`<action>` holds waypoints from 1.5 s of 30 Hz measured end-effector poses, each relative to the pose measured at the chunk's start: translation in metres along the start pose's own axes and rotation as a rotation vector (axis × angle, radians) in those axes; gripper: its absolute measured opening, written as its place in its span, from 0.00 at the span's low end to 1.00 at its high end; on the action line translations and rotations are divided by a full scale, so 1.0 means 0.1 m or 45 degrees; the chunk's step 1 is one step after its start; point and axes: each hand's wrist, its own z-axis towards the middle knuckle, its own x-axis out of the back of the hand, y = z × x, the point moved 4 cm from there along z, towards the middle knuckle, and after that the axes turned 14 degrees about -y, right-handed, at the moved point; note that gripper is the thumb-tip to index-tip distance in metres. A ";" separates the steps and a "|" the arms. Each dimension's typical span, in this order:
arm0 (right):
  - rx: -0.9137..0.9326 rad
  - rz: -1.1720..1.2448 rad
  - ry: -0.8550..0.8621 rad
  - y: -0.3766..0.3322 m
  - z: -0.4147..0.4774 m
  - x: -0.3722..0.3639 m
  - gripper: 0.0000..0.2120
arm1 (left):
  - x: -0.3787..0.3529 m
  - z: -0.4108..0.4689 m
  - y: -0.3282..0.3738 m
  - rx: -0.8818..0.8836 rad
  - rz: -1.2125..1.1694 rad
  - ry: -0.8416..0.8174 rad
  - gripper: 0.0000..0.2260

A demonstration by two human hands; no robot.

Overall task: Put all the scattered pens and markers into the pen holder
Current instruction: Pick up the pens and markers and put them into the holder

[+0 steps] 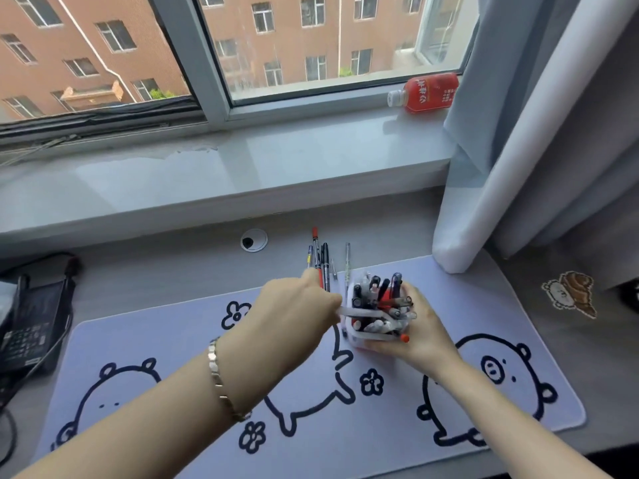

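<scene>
A clear pen holder (pixel 366 337) full of pens and markers stands on the lilac desk mat (pixel 166 344). My right hand (pixel 420 335) is wrapped around its right and near side. My left hand (pixel 297 305) is closed around a pale, clear pen (pixel 352 312) whose end lies over the holder's rim. Just behind the holder, several loose pens (pixel 320 259) lie side by side on the desk, one with a red cap. My left fingertips reach up to their near ends.
A calculator and dark cables (pixel 31 323) sit at the left edge. A cable grommet (pixel 254 240) is in the desk behind the mat. A red drink bottle (pixel 427 93) lies on the windowsill. A curtain (pixel 511 160) hangs at the right.
</scene>
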 end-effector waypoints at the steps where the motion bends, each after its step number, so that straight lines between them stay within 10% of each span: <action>1: 0.021 -0.028 -0.014 -0.04 0.00 -0.03 0.35 | -0.02 0.01 0.00 0.009 0.079 0.061 0.05; 6: 0.007 -0.099 -0.025 -0.10 0.01 -0.07 0.35 | -0.15 0.17 0.18 -0.148 0.051 0.287 0.11; 12: -0.033 -0.051 -0.013 0.08 -0.04 -0.07 0.40 | -0.53 0.24 0.23 -0.178 -0.829 0.601 0.19; 21: -0.147 -0.117 -0.195 0.12 -0.03 -0.03 0.44 | -0.72 0.36 0.37 -0.429 -0.807 0.408 0.23; 26: -0.344 -0.340 -0.446 0.25 0.09 0.22 0.39 | -0.84 0.52 0.11 -0.272 -1.111 0.027 0.56; 31: -0.296 -0.203 -0.144 0.24 0.47 0.41 0.23 | -0.92 0.68 0.21 -0.243 -1.441 -0.107 0.47; 34: -0.353 -0.063 -0.040 0.28 0.68 0.40 0.17 | -0.78 0.46 0.15 -0.565 -1.624 0.019 0.17; 36: -0.346 -0.170 -0.045 0.23 0.85 0.29 0.13 | -0.62 0.25 0.03 -0.432 -1.769 0.068 0.10; 39: -0.316 -0.452 -0.170 0.02 1.06 -0.01 0.10 | -0.70 -0.09 -0.33 -0.001 -1.871 0.442 0.41; 45: -0.279 -1.101 -0.429 -0.02 1.18 -0.38 0.15 | -0.89 -0.41 -0.88 0.285 -1.844 0.696 0.48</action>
